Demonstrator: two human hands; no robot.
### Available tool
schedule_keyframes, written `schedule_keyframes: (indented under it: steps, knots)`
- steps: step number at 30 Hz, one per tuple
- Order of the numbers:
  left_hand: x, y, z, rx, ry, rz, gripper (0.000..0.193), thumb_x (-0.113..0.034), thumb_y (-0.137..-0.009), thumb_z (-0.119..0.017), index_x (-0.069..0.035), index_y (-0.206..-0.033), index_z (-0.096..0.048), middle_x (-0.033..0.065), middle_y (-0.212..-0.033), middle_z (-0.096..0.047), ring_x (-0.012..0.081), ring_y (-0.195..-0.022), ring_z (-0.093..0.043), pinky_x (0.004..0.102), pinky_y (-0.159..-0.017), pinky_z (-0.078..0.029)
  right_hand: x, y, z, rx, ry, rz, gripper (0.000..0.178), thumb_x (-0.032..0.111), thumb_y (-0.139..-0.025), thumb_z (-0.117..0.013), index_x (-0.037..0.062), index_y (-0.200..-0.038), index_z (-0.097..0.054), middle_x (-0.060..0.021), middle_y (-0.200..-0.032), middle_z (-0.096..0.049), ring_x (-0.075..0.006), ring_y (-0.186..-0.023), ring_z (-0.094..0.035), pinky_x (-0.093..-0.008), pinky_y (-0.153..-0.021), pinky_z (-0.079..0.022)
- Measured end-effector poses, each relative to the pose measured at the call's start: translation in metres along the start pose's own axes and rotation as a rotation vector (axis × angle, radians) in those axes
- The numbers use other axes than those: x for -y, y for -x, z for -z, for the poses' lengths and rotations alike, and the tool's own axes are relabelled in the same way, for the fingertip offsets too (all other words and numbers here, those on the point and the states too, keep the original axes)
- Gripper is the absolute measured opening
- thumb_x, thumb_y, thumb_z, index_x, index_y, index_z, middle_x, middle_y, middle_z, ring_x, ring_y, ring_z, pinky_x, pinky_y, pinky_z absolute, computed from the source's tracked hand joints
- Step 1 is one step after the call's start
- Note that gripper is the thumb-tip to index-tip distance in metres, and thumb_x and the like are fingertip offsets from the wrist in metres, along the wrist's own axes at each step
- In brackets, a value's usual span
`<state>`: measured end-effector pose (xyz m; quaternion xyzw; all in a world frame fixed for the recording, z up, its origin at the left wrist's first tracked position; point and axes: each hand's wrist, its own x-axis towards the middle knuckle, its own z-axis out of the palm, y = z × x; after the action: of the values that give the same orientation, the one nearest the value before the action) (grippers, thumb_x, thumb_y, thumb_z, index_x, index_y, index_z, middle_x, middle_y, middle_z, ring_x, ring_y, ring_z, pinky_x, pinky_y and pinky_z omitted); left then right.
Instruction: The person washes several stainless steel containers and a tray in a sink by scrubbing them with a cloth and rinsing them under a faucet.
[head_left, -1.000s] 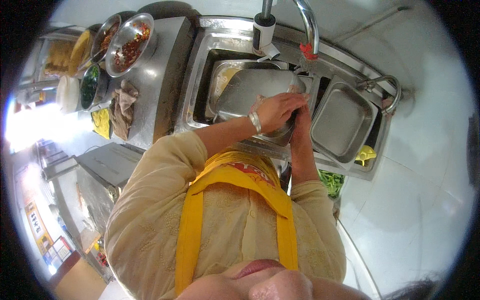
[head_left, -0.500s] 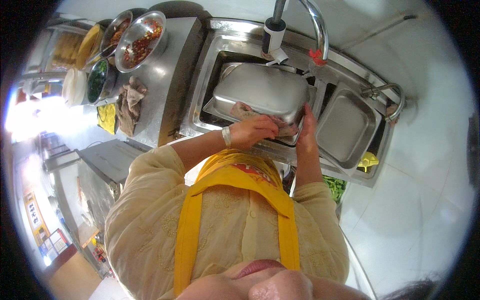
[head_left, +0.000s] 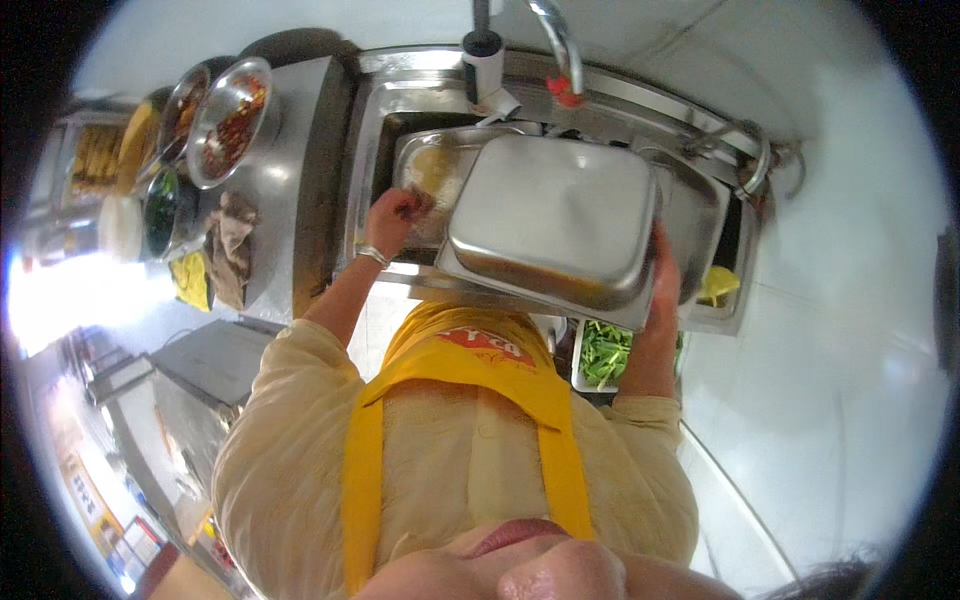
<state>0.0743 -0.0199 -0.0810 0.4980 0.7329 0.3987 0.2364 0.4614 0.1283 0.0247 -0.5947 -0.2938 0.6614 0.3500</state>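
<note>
A deep steel pan [head_left: 555, 215] is turned bottom up and tilted, above the sink's front edge. My right hand [head_left: 665, 268] grips its right side, fingers partly hidden by the wall. My left hand [head_left: 393, 222] is closed, apart from that pan's left side, over another shallow steel pan [head_left: 410, 150] in the left basin. A bit of a brownish cloth [head_left: 418, 205] shows at its fingers; most of it is hidden. Something yellowish, blurred, shows inside the shallow pan.
The steel sink [head_left: 370, 110] has a tap [head_left: 560, 45] with red wrapping behind the pans. Another steel pan [head_left: 700, 220] is in the right basin, near a yellow cloth [head_left: 718, 285]. Bowls of chopped food [head_left: 232, 125] and a rag [head_left: 232, 245] lie left. Below is a tray of greens [head_left: 603, 352].
The overturned pan has moved right and nearer to me, with my right hand on it. My left hand has left its near wall and moved left over the shallow pan.
</note>
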Motion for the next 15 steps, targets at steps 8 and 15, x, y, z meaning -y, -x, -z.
schedule_keyframes:
  steps: [8, 15]
  knots:
    - [0.018, 0.009, 0.007, 0.021, 0.287, 0.313, 0.018, 0.007, -0.071, -0.061, -0.003, -0.085, -0.059, 0.0044, -0.078, -0.06, 0.0129, -0.07, -0.058, 0.0257, -0.064, -0.048, 0.095, 0.085, 0.091, -0.142, 0.218, 0.316, 0.063, 0.021, -0.064, -0.076, -0.0011, -0.118, -0.051, -0.0135, -0.103, -0.06, -0.0226, -0.089, -0.058, -0.0376, -0.08, -0.047]
    - [-0.01, 0.016, 0.005, -0.035, 0.128, 0.303, 0.019, 0.009, -0.069, -0.06, -0.004, -0.083, -0.059, 0.0036, -0.075, -0.06, 0.0128, -0.068, -0.058, 0.026, -0.062, -0.049, 0.067, 0.073, 0.051, 0.22, 1.25, 0.539, 0.015, 0.008, -0.073, -0.068, 0.002, -0.083, -0.059, -0.0093, -0.079, -0.059, -0.0217, -0.074, -0.059, -0.034, -0.068, -0.047]
